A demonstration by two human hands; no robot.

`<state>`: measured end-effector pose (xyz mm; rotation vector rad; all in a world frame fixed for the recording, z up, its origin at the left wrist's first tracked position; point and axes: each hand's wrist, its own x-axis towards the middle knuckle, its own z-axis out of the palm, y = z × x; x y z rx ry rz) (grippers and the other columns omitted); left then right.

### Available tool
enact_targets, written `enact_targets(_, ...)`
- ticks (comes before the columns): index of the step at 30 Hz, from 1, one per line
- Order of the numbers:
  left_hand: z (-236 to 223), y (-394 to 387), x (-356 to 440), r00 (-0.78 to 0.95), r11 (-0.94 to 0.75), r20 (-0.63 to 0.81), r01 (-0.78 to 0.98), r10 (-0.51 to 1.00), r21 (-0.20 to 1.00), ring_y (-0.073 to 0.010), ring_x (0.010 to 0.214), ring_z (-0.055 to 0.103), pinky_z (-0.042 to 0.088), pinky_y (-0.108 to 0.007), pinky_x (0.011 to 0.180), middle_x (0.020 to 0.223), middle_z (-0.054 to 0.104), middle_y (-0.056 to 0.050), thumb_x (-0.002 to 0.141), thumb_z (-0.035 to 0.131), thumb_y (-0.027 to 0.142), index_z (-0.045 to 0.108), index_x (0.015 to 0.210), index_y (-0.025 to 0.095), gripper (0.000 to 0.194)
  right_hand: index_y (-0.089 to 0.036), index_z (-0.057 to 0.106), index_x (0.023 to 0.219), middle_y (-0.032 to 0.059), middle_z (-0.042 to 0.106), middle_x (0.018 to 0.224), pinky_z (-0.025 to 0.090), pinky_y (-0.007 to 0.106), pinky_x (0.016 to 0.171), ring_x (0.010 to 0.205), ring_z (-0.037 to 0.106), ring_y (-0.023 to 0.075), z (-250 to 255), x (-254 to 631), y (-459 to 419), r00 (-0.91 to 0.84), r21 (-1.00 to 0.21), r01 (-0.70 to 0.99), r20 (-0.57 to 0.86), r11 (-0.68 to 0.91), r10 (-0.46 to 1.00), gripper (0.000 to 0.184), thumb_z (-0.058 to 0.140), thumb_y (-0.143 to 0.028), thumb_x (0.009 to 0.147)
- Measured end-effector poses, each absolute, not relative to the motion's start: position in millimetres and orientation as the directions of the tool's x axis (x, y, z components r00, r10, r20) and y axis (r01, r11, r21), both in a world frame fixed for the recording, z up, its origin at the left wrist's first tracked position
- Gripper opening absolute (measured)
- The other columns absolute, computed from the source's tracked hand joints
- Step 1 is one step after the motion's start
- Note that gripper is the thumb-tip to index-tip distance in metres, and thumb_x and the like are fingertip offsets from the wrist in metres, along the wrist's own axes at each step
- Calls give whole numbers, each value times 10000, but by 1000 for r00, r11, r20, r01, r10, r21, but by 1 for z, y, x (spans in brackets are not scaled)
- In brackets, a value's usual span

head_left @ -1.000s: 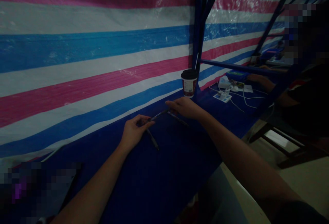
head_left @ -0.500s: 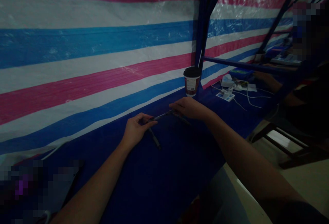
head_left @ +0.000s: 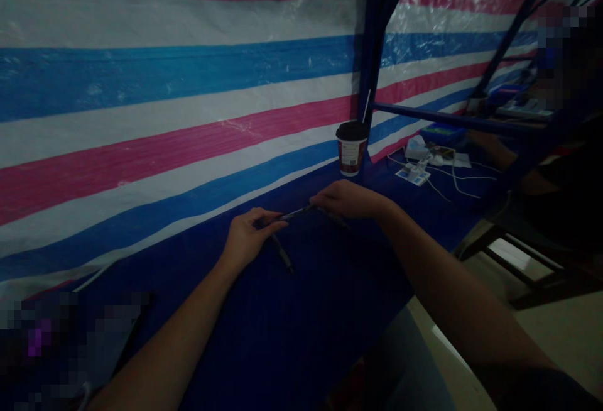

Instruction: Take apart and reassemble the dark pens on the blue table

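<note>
A dark slim pen (head_left: 296,213) spans the gap between my two hands on the dark blue tabletop (head_left: 320,317). My left hand (head_left: 249,238) grips one end of it, and my right hand (head_left: 348,200) closes on the other. A second dark pen-like piece (head_left: 282,254) lies on the tabletop, running out from under my left hand. Another thin dark piece (head_left: 340,222) shows just below my right hand, mostly hidden.
A paper cup with a dark lid (head_left: 351,147) stands at the tarp wall (head_left: 188,115) beyond my right hand. Past a blue steel post (head_left: 372,40) lie white cables (head_left: 464,178) and a white socket (head_left: 413,176). A co-worker's arm (head_left: 494,150) reaches in at right.
The view has tilted and shifted slightly. My hands and the pen between them have stayed almost in place.
</note>
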<state>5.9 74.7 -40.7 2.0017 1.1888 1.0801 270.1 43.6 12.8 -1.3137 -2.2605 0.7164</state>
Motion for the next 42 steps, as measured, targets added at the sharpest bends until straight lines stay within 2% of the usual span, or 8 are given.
enact_targets(4, -39, 74, 5, 380, -479, 340, 372, 860, 795, -183, 730, 577, 427, -321, 688, 769, 690, -19, 692, 826, 397, 814, 899, 245, 257, -144, 747, 846, 45, 720, 692, 470, 262, 609, 596, 631, 133, 18, 279, 39, -619, -793, 521, -97, 315, 779, 487, 489, -523, 1009)
enact_targets(7, -39, 74, 5, 456, -512, 347, 311, 820, 801, -190, 775, 586, 441, -330, 731, 795, 692, -24, 687, 836, 362, 814, 903, 252, 243, -144, 716, 1134, 46, 760, 817, 488, 252, 610, 641, 668, 134, 17, 276, 39, -604, -801, 486, -19, 349, 796, 373, 616, -456, 958)
enact_targets(9, -38, 73, 5, 466, -508, 343, 292, 815, 810, -192, 776, 583, 447, -333, 740, 782, 684, -23, 679, 837, 347, 815, 897, 256, 237, -147, 624, 1299, 40, 760, 843, 481, 247, 585, 646, 678, 142, 13, 268, 40, -563, -803, 472, 43, 364, 825, 458, 684, -397, 920)
enact_targets(15, -37, 69, 10, 408, -421, 283, 303, 868, 855, -205, 760, 604, 448, -335, 729, 774, 705, -28, 700, 783, 407, 797, 847, 236, 226, -156, 584, 1309, 1, 700, 823, 476, 233, 606, 686, 643, 132, -1, 241, 39, -623, -788, 389, 156, 478, 766, 482, 746, -290, 875)
enact_targets(20, -40, 69, 13, 335, -443, 322, 396, 885, 805, -220, 764, 619, 457, -340, 747, 763, 721, -28, 752, 708, 536, 743, 740, 216, 322, -219, 404, 1505, 5, 672, 958, 503, 221, 634, 728, 688, 119, -3, 236, 35, -621, -819, 322, 196, 475, 759, 690, 673, -145, 873)
enact_targets(24, -40, 71, 16, 226, -405, 338, 438, 914, 802, -236, 807, 656, 478, -334, 738, 837, 754, -55, 882, 546, 619, 766, 856, 196, 478, -235, 451, 1473, -27, 638, 880, 510, 232, 642, 674, 690, 119, 0, 240, 35, -495, -830, 359, 219, 427, 841, 706, 650, -79, 814)
enact_targets(29, -42, 70, 18, 243, -422, 346, 457, 906, 783, -233, 825, 677, 483, -326, 750, 832, 749, -55, 908, 529, 574, 773, 853, 195, 454, -177, 589, 1277, -26, 640, 751, 463, 259, 613, 635, 632, 140, 1, 247, 43, -242, -774, 514, 283, 370, 928, 481, 667, -142, 803)
enact_targets(42, -41, 58, 20, 153, -371, 425, 785, 892, 496, -207, 570, 574, 329, -312, 554, 623, 612, -16, 921, 568, 456, 635, 844, 222, 255, -215, 566, 1215, -21, 623, 732, 442, 302, 631, 602, 584, 141, -5, 247, 48, -213, -769, 521, 302, 370, 929, 371, 619, -218, 848)
